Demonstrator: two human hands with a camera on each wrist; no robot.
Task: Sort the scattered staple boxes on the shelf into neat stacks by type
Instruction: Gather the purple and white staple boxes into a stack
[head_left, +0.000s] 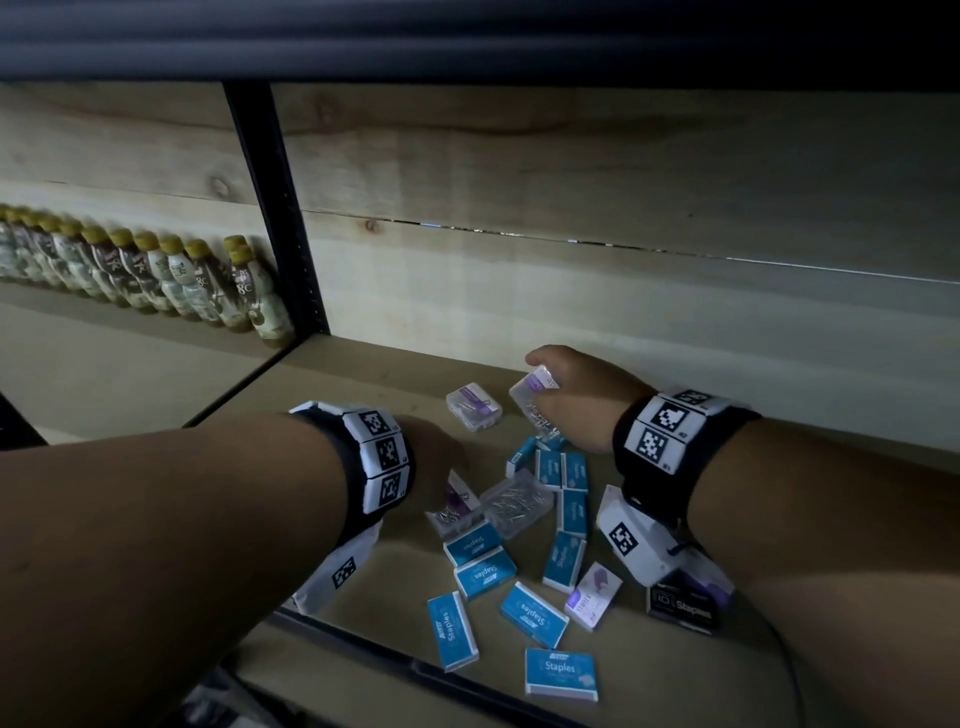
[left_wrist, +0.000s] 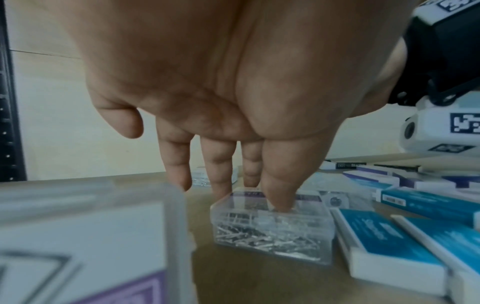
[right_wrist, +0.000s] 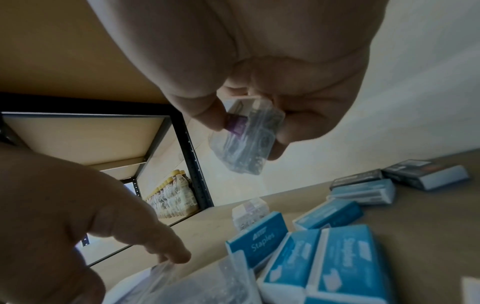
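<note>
My right hand (head_left: 569, 402) pinches a clear plastic staple box with a purple label (head_left: 535, 395) (right_wrist: 244, 139) between thumb and fingers, lifted off the wooden shelf (head_left: 363, 379). A second clear box (head_left: 474, 405) lies to its left. My left hand (head_left: 436, 454) (left_wrist: 233, 195) reaches down with straight fingers, the fingertips (left_wrist: 279, 203) touching the top of another clear box (left_wrist: 272, 228) (head_left: 453, 512). One more clear box (head_left: 517, 501) lies beside it. Several blue staple boxes (head_left: 534, 614) lie scattered, along with a white and purple box (head_left: 593, 596) and a black box (head_left: 680, 605).
A black upright post (head_left: 280, 208) divides the shelf bays. In the left bay stands a row of bottles (head_left: 156, 275). A wooden back wall (head_left: 623, 171) closes the shelf, and the upper shelf hangs low overhead. The shelf's front rail (head_left: 395, 660) runs near the blue boxes.
</note>
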